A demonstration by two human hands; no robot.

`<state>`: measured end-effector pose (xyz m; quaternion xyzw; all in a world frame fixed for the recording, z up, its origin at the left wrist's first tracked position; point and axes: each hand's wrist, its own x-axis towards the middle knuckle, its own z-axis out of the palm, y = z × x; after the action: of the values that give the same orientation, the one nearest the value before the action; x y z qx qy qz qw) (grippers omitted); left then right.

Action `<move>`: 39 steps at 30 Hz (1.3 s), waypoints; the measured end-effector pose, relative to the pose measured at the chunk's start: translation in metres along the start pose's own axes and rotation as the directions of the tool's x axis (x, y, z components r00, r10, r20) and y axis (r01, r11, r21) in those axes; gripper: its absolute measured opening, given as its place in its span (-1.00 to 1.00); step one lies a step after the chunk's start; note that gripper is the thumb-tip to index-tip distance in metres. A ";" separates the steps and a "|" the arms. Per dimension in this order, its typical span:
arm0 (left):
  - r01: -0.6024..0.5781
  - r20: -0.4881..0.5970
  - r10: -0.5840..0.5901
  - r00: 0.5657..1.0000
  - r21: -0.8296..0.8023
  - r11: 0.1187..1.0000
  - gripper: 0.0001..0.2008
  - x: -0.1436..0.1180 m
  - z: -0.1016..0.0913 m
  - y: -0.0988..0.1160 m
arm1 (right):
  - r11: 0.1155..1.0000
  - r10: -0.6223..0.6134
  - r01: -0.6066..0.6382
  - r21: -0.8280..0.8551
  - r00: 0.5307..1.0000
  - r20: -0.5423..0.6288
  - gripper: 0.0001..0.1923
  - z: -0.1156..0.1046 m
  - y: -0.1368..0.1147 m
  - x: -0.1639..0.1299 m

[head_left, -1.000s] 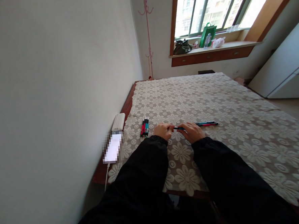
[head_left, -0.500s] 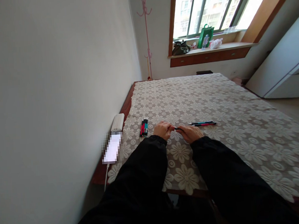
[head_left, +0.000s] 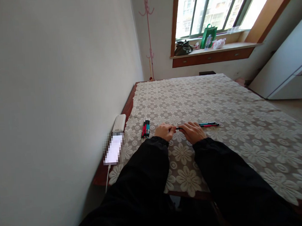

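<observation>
Between my two hands is a dark pen [head_left: 177,128], mostly covered by my fingers. My left hand [head_left: 164,131] is closed on its left end, and my right hand [head_left: 193,132] grips the other end. Just beyond my right hand lie two pens [head_left: 210,124], one blue and one red with black parts, partly hidden by the fingers. Left of my left hand, several red and teal pens [head_left: 145,128] lie side by side on the patterned tablecloth [head_left: 183,153].
A white power bank [head_left: 119,123] and a blurred-out phone [head_left: 114,149] with a white cable rest along the table's left edge, by the wall. Past the far edge are a pink coat stand [head_left: 149,31] and a windowsill with bags and a bottle. A white cabinet [head_left: 286,63] stands at right.
The fingers of my right hand have shifted slightly and now cover more of the two pens behind them. My left hand stays almost where it was.
</observation>
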<state>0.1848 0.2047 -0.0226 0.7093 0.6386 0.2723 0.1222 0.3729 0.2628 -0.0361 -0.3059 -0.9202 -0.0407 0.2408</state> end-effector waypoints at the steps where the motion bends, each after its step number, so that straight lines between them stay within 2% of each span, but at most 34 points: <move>1: 0.000 0.015 0.000 1.000 0.004 1.000 -0.61 0.000 0.000 0.000 | 1.000 -0.001 0.001 0.003 1.000 0.003 -0.75 0.001 0.001 0.000; 6: -0.018 0.046 0.017 0.999 0.029 0.999 -0.70 0.000 0.001 -0.002 | 0.999 0.031 -0.034 0.031 0.995 0.095 -0.74 0.010 0.004 -0.005; 12: -0.119 0.032 0.118 0.992 0.044 0.992 -0.73 0.002 0.001 -0.006 | 0.991 0.117 -0.128 0.040 0.972 0.206 -0.69 0.011 0.002 -0.007; 15: -0.206 0.050 0.203 0.978 0.063 0.977 -0.76 0.003 -0.001 -0.008 | 0.972 0.127 -0.171 0.159 0.958 0.257 -0.68 0.008 0.005 -0.005; 18: -0.254 0.064 0.249 0.966 0.081 0.964 -0.73 0.003 -0.001 -0.007 | 0.926 0.050 -0.158 0.342 0.952 0.303 -0.64 0.008 0.010 -0.003; 20: -0.241 0.056 0.237 0.970 0.088 0.967 -0.71 0.002 -0.001 -0.007 | 0.921 0.038 -0.144 0.362 0.958 0.286 -0.65 0.009 0.012 -0.004; 25: -0.157 0.013 0.157 0.988 0.048 0.986 -0.77 0.001 -0.001 -0.005 | 0.980 0.094 -0.117 0.160 0.985 0.146 -0.70 0.012 0.011 -0.007; 31: -0.096 -0.018 0.097 0.995 0.023 0.995 -0.73 -0.001 -0.001 -0.003 | 0.996 0.020 -0.025 0.091 0.998 0.060 -0.71 0.007 0.009 -0.005; 35: -0.106 0.020 0.105 0.994 0.051 0.993 -0.66 -0.001 0.001 -0.004 | 1.000 -0.021 0.021 0.013 0.999 0.031 -0.72 0.002 0.006 -0.003; 39: -0.132 0.094 0.123 0.988 0.087 0.987 -0.60 0.001 0.004 -0.006 | 1.000 -0.018 0.018 -0.017 0.998 0.053 -0.70 0.003 0.004 -0.002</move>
<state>0.1816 0.2075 -0.0290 0.7650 0.5978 0.2178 0.0994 0.3756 0.2658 -0.0405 -0.3007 -0.9286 -0.0428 0.2134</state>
